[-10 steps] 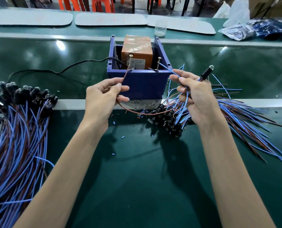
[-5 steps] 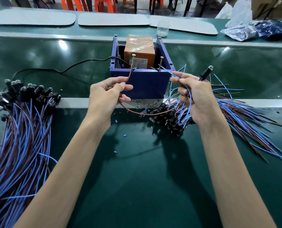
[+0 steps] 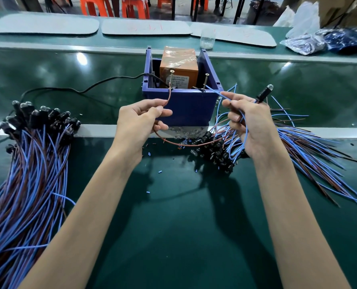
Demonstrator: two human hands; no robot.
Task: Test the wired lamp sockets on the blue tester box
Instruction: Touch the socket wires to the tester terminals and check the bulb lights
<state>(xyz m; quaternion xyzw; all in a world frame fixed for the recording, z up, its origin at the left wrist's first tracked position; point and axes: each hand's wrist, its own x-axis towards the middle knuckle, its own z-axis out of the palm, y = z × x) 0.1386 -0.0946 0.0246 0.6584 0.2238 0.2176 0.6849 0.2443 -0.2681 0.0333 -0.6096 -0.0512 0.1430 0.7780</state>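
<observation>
— Which step is this?
— Probing one socket. The left hand (image 3: 140, 119) pinches its brown wire (image 3: 169, 97) up at the left screw (image 3: 171, 78) of the blue tester box (image 3: 186, 107). The right hand (image 3: 250, 126) pinches the blue wire (image 3: 215, 91) toward the right screw (image 3: 205, 81), its curled fingers gripping the lamp socket (image 3: 264, 92) just right of the box.
— Next?
— Probably both tips pressed firmly, then a look at the bulb.

Head-worn camera looks forward and down, close, at the blue tester box (image 3: 186, 109)

This is a factory assembly workshop. A long green workbench (image 3: 184, 236) has a glossy belt lane (image 3: 69, 76) running across it. Wired sockets lie in a left heap (image 3: 27, 174) and a right heap (image 3: 311, 157). Grey mats (image 3: 44, 26) and orange stools (image 3: 94, 6) are at the far side.
</observation>
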